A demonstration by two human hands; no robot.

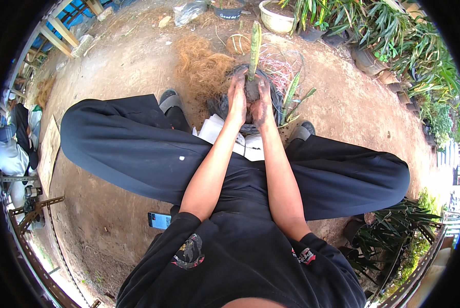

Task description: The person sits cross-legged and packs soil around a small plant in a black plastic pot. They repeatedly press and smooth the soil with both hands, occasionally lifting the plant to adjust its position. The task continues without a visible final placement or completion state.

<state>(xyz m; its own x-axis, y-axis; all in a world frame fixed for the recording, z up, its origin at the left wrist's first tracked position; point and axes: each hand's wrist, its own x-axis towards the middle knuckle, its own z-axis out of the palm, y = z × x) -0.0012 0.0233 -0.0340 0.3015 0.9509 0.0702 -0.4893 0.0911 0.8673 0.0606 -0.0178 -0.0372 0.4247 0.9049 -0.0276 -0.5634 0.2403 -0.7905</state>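
Observation:
Between my two palms is a dark soil ball, with one upright snake plant leaf rising from its top. My left hand presses the ball from the left, and my right hand presses it from the right. Dirt covers the fingers of both. Below them a black plastic-lined container stands between my feet; what lies inside is mostly hidden by my hands. Loose snake plant leaves lean at its right side. White sheets or sacking lie between the container and my lap.
Brown coir fibre is heaped left of the container, and pink string lies tangled behind it. A white pot and a dark pot stand beyond. Potted plants line the right. A phone lies on the ground at my left.

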